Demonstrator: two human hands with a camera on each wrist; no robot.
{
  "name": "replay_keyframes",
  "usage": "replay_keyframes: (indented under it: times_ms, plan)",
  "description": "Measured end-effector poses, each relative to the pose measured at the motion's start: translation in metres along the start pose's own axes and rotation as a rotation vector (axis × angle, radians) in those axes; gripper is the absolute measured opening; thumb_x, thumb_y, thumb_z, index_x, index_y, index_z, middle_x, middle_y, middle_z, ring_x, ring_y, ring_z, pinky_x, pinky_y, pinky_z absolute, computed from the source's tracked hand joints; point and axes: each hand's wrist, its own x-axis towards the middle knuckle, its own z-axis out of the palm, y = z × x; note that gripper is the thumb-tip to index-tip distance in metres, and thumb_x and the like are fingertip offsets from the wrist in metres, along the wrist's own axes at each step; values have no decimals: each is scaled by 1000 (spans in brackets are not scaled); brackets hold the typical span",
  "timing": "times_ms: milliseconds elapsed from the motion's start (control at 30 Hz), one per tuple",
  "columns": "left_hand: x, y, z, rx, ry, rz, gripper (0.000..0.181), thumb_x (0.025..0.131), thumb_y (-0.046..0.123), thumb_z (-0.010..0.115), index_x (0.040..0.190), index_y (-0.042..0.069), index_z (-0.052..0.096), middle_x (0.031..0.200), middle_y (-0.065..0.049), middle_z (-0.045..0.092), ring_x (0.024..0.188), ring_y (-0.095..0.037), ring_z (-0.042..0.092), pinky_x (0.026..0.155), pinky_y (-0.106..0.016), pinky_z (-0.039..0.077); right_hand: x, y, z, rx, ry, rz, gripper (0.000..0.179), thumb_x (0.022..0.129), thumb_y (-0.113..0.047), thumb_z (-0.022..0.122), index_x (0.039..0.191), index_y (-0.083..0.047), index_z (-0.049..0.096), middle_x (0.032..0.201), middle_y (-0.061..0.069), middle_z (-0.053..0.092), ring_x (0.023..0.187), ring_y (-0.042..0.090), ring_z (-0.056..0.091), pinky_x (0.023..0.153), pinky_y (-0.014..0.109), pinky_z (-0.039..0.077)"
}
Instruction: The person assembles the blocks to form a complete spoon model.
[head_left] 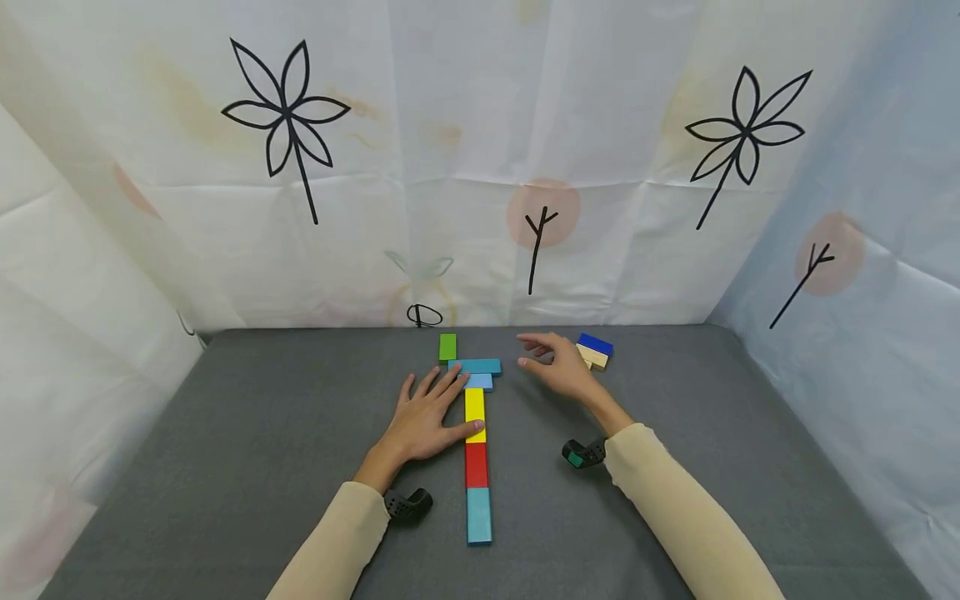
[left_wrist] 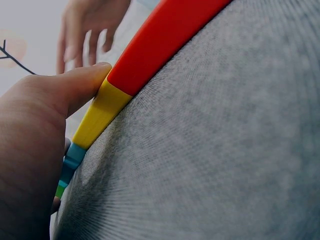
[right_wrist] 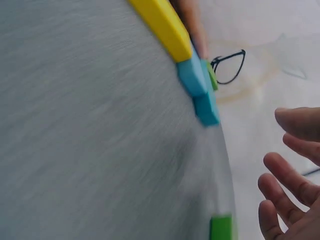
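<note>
Wooden blocks lie in a line on the grey table: a teal block (head_left: 478,517) nearest, then a red block (head_left: 476,465), a yellow block (head_left: 475,408), a light blue block (head_left: 480,382) and a blue-teal block (head_left: 480,367) set crosswise. A green block (head_left: 447,347) stands at the far left end. My left hand (head_left: 423,421) lies spread beside the line, its thumb on the yellow block and fingertips at the crosswise blocks. To the right, my right hand (head_left: 558,367) hovers above the table with loosely bent fingers, holding nothing.
Beyond the right hand lie a dark blue block (head_left: 596,344) and beige blocks (head_left: 592,357), partly hidden by it. Another green block (right_wrist: 221,228) shows at the bottom of the right wrist view. A white patterned cloth (head_left: 465,167) hangs behind the table (head_left: 300,433).
</note>
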Motion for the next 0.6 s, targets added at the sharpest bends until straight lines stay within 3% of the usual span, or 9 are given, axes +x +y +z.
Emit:
replay_keyframes:
  times_ms: [300, 600]
  plan:
    - [-1, -1, 1, -6, 6, 10, 89, 93, 72, 49, 164, 24, 22, 170, 4, 13, 155, -32, 12, 118, -65, -2, -49, 30, -16, -68, 178, 24, 45, 92, -8, 75, 135, 2, 63, 122, 23, 63, 109, 40, 60, 92, 57, 49]
    - [-1, -2, 1, -16, 6, 11, 89, 93, 72, 49, 164, 24, 22, 170, 4, 13, 155, -31, 12, 118, -64, -3, -61, 41, -21, -105, 196, 65, 47, 90, -7, 77, 134, 1, 64, 122, 25, 61, 104, 38, 61, 85, 52, 50]
